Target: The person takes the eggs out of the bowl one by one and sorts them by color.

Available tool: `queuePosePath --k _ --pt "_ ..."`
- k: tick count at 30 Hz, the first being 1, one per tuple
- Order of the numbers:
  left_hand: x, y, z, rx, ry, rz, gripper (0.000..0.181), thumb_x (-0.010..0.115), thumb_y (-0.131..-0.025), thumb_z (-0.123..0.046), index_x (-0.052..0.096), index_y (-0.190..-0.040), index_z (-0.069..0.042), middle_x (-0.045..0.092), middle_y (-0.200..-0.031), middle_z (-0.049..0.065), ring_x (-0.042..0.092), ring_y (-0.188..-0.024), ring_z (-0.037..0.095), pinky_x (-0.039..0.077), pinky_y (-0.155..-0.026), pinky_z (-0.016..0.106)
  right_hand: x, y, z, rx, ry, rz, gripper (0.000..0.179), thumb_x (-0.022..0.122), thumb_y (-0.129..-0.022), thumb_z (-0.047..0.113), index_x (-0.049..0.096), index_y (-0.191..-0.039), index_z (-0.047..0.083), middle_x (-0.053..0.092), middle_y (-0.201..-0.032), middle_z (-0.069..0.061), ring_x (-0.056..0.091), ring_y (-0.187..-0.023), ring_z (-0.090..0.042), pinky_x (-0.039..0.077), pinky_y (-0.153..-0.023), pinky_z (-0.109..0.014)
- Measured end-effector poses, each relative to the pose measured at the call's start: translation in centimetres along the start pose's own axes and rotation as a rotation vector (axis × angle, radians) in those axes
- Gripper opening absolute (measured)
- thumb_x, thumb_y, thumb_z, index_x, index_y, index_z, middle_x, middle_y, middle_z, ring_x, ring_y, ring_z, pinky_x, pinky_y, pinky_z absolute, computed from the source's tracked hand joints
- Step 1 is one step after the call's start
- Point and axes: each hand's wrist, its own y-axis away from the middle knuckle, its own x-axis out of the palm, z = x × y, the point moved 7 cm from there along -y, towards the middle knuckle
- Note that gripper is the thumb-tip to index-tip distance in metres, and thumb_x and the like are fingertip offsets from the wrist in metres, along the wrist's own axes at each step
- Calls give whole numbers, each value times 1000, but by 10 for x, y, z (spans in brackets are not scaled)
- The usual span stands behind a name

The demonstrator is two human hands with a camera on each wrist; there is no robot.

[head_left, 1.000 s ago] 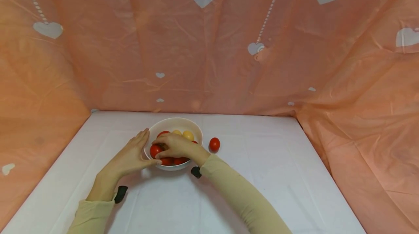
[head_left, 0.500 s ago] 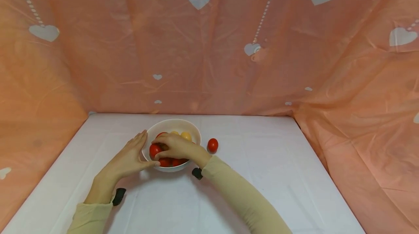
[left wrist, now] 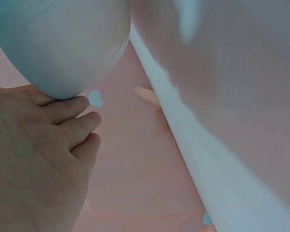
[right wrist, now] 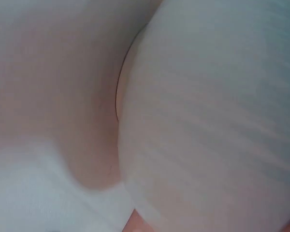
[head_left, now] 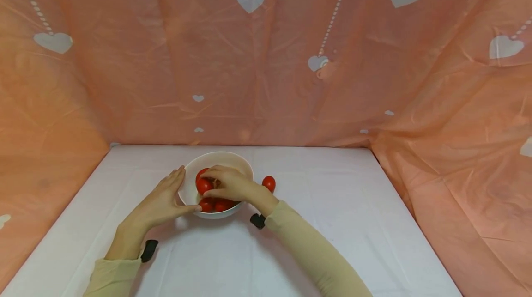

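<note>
In the head view a white bowl [head_left: 189, 186] stands on the table, with several red tomatoes [head_left: 223, 205] in it. My left hand [head_left: 160, 202] lies along the bowl's left side, fingers straight and thumb reaching to the near rim. The left wrist view shows those fingertips against the outside wall. Over the bowl, my right hand [head_left: 232, 185] holds a red tomato [head_left: 204, 186] between thumb and fingertips. Its palm hides part of the contents. In the right wrist view the bowl's outer wall [right wrist: 198, 116] fills much of the frame, and the fingers are not seen.
One loose small red tomato [head_left: 269, 183] lies on the white tabletop [head_left: 332, 195], just right of the bowl, close behind the right wrist. A peach curtain [head_left: 266, 103] with white hearts encloses the table at the back and sides.
My right hand has moved slightly right and up with the tomato in its fingers. The yellow fruits seen earlier in the bowl are now hidden behind it. The left hand stays at the rim.
</note>
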Motion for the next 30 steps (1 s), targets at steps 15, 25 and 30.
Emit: queuePosePath --k 15,25,30 --pt "1 -1 -1 -12 2 6 124 80 -81 -65 22 -159 12 14 -170 29 14 -155 51 14 -125 64 -30 33 -16 102 -141 -139 51 79 -95 25 64 -140 8 60 -143 -9 57 -130 -23 47 -112 -30" --pt "1 -1 -2 2 -12 -4 124 79 -81 -65 23 -158 13 15 -169 29 15 -155 51 13 -127 61 -47 62 -29 117 -227 -311 47 80 -94 19 66 -136 4 63 -138 -11 66 -113 -25 57 -100 -39" --pt "2 -2 -2 -13 -40 1 122 77 -82 -66 23 -158 13 15 -169 29 16 -155 51 14 -127 62 -53 75 -37 114 -229 -385 47 81 -93 16 65 -135 3 63 -137 -11 67 -112 -25 58 -98 -35"
